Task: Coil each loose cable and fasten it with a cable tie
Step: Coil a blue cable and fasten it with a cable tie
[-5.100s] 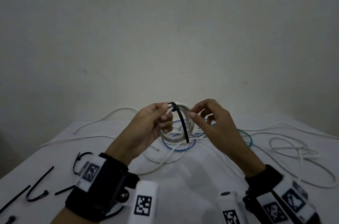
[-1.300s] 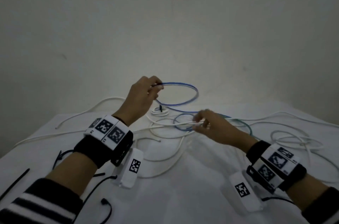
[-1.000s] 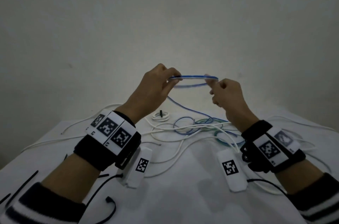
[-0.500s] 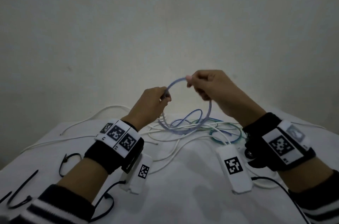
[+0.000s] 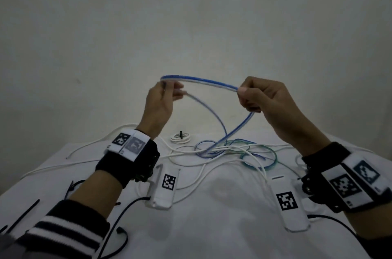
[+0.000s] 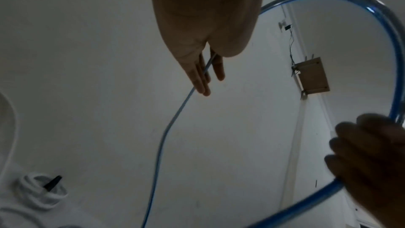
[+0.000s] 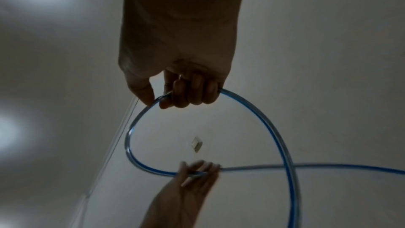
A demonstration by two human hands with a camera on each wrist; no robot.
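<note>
Blue cable (image 5: 199, 81) runs in an arc between my two hands, raised above the table (image 5: 212, 227), and both of its tails drop away below my knuckles, cross each other and sink into the tangle of white cables (image 5: 222, 150) and the green cable (image 5: 261, 155) lying beyond my wrists. My left hand (image 5: 159, 106) pinches the cable between thumb and fairly straight fingers (image 6: 200, 77); my right hand (image 5: 265, 97) is curled round it in a loose fist, thumb against forefinger. I judge this to be the first loop of a new coil, and the risk sits below my hands: the hanging tails are threaded among the white strands, so pulling more length up could drag those along or tighten a snag. The pinch on my left is light, and a springy cable could slip out and let the loop open. Beyond my left hand lies a white coil (image 5: 180, 138) already tied in black. Loose black cable ties (image 5: 25, 214) lie beside my left forearm, so I would need to free a hand to reach one.
</note>
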